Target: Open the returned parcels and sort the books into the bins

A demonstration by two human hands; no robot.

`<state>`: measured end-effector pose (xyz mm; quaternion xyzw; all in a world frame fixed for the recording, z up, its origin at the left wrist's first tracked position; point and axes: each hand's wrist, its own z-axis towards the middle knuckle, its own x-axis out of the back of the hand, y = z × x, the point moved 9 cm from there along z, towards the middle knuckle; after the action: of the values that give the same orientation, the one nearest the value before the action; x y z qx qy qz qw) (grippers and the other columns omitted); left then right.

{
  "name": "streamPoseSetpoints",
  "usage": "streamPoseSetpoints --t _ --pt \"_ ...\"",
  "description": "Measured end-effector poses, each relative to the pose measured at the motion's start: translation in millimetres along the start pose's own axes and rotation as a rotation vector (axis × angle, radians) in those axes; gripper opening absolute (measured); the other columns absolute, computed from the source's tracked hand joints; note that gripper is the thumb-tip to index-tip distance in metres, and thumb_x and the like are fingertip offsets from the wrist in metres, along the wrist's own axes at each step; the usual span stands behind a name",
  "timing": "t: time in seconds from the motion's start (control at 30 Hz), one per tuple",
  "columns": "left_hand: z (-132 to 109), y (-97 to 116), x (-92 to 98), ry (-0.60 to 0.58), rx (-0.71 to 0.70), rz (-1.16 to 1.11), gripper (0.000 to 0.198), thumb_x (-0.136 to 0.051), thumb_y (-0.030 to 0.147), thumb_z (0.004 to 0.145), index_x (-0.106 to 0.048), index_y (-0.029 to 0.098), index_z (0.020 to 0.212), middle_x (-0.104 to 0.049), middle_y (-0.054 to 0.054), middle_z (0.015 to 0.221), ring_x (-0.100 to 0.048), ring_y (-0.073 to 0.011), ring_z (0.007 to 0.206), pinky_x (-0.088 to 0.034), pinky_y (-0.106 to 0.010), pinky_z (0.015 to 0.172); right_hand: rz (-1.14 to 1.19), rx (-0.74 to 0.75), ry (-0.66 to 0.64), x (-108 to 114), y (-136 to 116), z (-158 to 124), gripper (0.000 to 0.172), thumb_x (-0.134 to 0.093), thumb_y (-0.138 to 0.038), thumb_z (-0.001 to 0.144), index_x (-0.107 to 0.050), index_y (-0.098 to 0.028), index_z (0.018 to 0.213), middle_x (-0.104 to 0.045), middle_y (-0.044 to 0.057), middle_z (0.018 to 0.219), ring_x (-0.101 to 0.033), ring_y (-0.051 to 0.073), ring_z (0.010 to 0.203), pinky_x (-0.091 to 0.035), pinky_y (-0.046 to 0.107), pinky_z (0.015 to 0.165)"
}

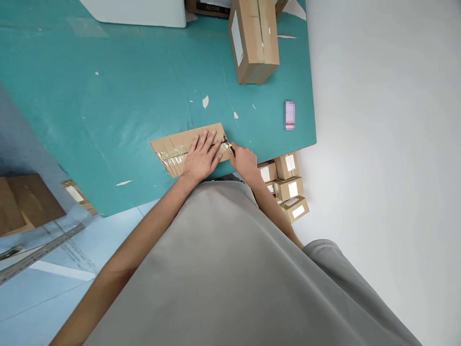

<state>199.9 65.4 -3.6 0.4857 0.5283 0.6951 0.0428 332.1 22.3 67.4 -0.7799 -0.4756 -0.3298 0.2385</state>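
A flattened cardboard box with clear tape along its seam lies near the front edge of the teal table. My left hand rests flat on it, fingers spread and open. My right hand is closed around a small yellow and black cutter, whose tip touches the right end of the taped seam beside my left fingertips.
A closed cardboard box stands at the far side of the table, with a white container at the back left. A blurred small card lies near the right edge. Several small labelled boxes are stacked on the floor below the table corner.
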Motion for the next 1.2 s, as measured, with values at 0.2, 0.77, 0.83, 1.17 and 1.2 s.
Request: streamPoseSetpoints --t 0.2,0.77,0.83,1.17,1.2 --pt "0 -1 -1.0 -0.011 0.005 0.016 0.072 -0.041 0.059 0.116 -0.047 0.022 0.178 -0.03 -0.012 0.19 -0.016 -0.036 0.181 -0.007 -0.066 0.147 -0.024 -0.014 -0.008 -2 -5 0 0.041 -0.045 -0.023 0.116 -0.066 -0.018 0.151 -0.081 0.019 0.136 -0.077 0.034 0.129 -0.06 0.044 0.106" --pt "-8 -6 2.1 -0.045 0.024 0.096 0.075 -0.042 0.057 0.116 -0.041 0.02 0.181 -0.025 -0.014 0.191 -0.012 -0.0347 0.181 -0.008 -0.064 0.147 0.438 0.026 0.038 -10 42 -20 0.043 -0.043 -0.037 0.118 -0.071 -0.024 0.147 -0.087 0.01 0.128 -0.086 0.025 0.099 -0.063 0.034 0.097" --pt "-15 -9 7.7 -0.044 0.039 0.092 0.078 -0.044 0.06 0.115 -0.041 0.017 0.18 -0.026 -0.017 0.191 -0.012 -0.0351 0.181 -0.009 -0.063 0.147 0.67 0.019 0.145 -16 60 -1 0.05 -0.033 -0.045 0.12 -0.07 -0.022 0.144 -0.086 0.011 0.128 -0.085 0.021 0.083 -0.065 0.033 0.091" --pt "-82 -51 55.3 0.251 0.376 0.137 0.078 -0.038 0.062 0.116 -0.041 0.016 0.18 -0.028 -0.02 0.189 -0.006 -0.0343 0.182 -0.003 -0.067 0.146 0.891 -0.136 -0.039 -113 33 122 0.022 -0.051 -0.022 0.11 -0.065 -0.019 0.092 -0.082 0.009 0.089 -0.074 0.019 0.089 -0.06 0.028 0.089" --pt "-91 -59 63.0 0.313 0.437 0.154 0.079 -0.037 0.063 0.117 -0.04 0.017 0.18 -0.026 -0.02 0.19 -0.003 -0.0343 0.182 -0.001 -0.068 0.145 0.885 -0.127 -0.034 -115 29 122 0.023 -0.052 -0.022 0.109 -0.064 -0.021 0.089 -0.081 0.008 0.088 -0.073 0.019 0.091 -0.059 0.028 0.091"
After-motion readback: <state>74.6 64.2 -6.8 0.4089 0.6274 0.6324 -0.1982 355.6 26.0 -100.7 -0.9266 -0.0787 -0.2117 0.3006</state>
